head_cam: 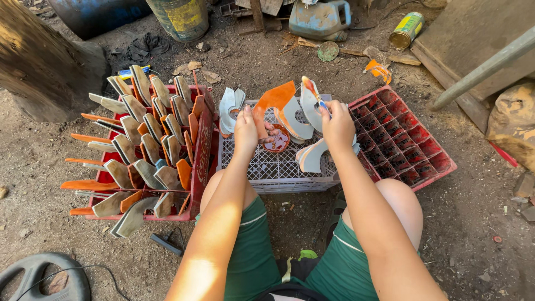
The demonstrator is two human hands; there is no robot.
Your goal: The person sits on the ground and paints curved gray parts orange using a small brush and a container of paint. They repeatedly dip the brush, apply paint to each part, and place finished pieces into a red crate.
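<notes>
Curved pieces in both my hands, over the grey crate.
My left hand [246, 129] grasps an orange curved piece [272, 99]; my right hand [337, 125] pinches a small brush [321, 104] against a white piece [310, 106], above the grey crate [267, 167].

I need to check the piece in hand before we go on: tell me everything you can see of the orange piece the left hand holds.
The orange piece is a flat, curved, hook-like cutout, seemingly plastic, bright orange in the sun. It is held upright over the grey crate, pinched at its lower end by the left hand. White pieces of like shape stand just beside it.
</notes>
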